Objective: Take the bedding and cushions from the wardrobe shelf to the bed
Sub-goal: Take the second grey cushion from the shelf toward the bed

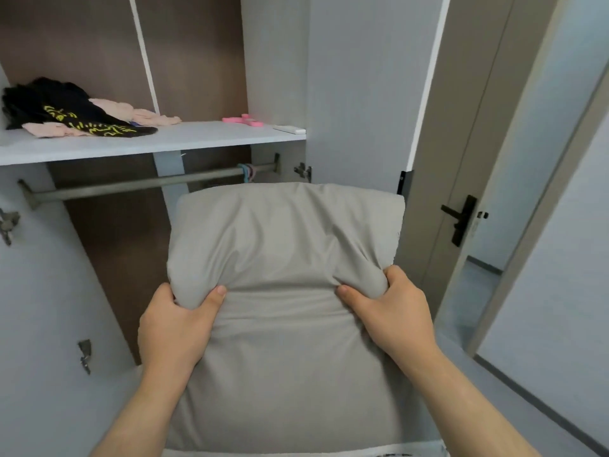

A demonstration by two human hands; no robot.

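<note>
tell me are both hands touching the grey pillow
Touching. The head view shows the left hand and right hand each pinching a fold of the grey pillow.

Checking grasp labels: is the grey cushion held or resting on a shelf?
Held. Left hand and right hand each pinch a bunched fold of the cushion; whether its bottom rests on anything cannot be told.

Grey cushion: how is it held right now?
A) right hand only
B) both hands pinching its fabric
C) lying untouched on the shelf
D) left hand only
B: the left hand and right hand each bunch a fold of the grey cushion, held up in front of the open wardrobe.
</note>
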